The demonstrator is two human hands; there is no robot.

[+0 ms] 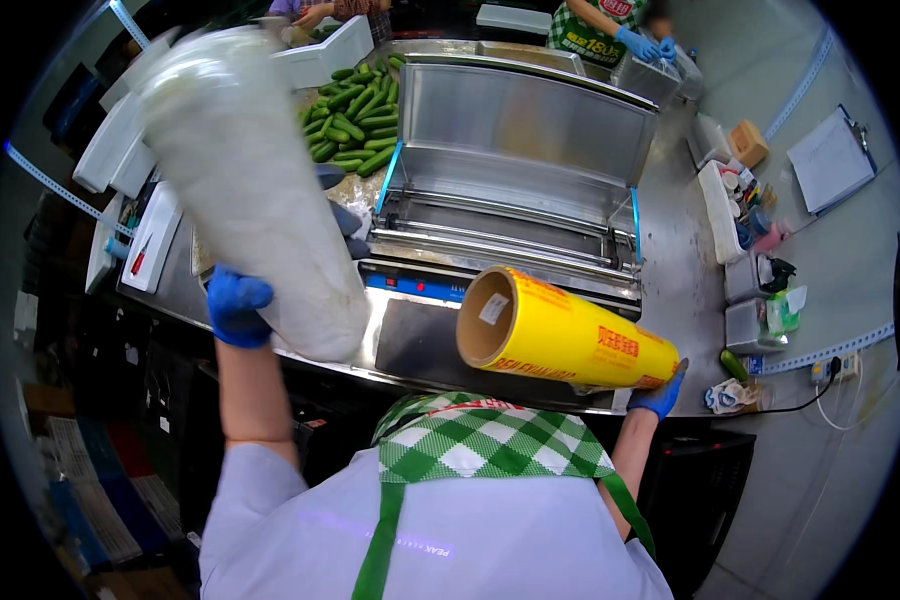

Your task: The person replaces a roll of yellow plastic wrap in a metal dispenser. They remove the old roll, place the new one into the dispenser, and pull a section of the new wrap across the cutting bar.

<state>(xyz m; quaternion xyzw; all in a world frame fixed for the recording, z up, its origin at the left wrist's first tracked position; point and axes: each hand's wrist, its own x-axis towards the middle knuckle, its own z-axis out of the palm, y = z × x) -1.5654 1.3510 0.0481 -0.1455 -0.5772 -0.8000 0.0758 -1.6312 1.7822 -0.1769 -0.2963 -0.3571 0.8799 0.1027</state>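
My left hand, in a blue glove, grips the side of a large whitish, translucent roll, apparently plastic film, which is tilted and blurred. Dark-gloved fingers show past the roll's right edge; their hand is hidden behind it. In a blue glove too, my right hand holds the lower right end of a yellow printed tube. Its open brown cardboard end faces up and left. Behind the tube stands a steel film-wrapping machine with its lid raised, bare metal rollers and a blue control strip.
Cucumbers lie piled left of the machine, by a white foam box. Foam trays stand at left, one holding a red-handled tool. Bins and a clipboard are at right. Two people work across the table.
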